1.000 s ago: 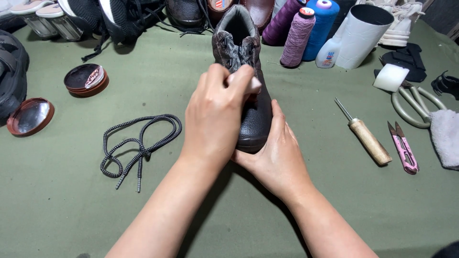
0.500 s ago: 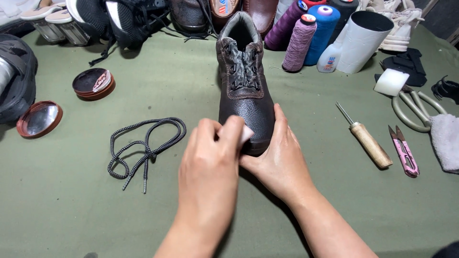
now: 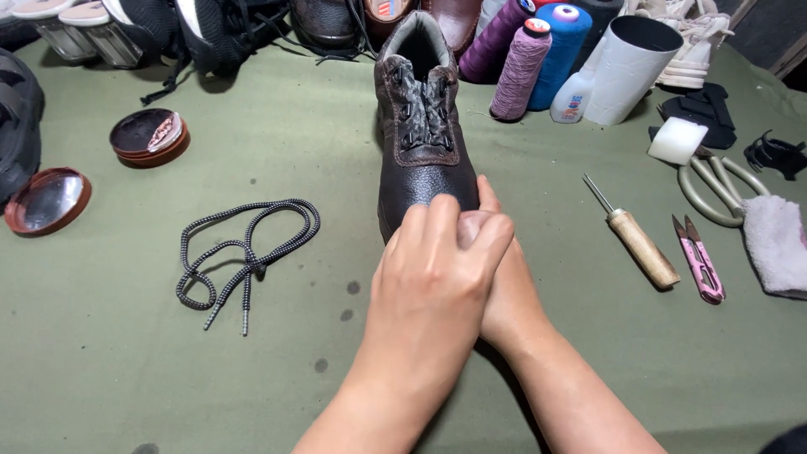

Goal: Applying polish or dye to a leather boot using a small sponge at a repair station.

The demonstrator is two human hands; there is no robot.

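Note:
A dark brown leather boot (image 3: 423,160) stands on the green table cover (image 3: 126,370), toe toward me, its own lace threaded through the eyelets. My left hand (image 3: 429,269) lies over the toe cap with its fingers curled and pinched; the small pale pad it held earlier is hidden under them. My right hand (image 3: 508,290) sits partly beneath the left and grips the toe's right side, thumb stretched along the leather.
A loose speckled lace (image 3: 244,252) lies to the left, with an open polish tin (image 3: 150,136) and its lid (image 3: 46,200) beyond it. On the right lie an awl (image 3: 640,242), pink snips (image 3: 699,262), scissors (image 3: 714,195) and a grey cloth (image 3: 777,244). Thread spools (image 3: 519,71) and shoes line the back.
My left hand has slid from the boot's lacing down to the toe cap, toward me. My right hand has stayed at the toe's right side.

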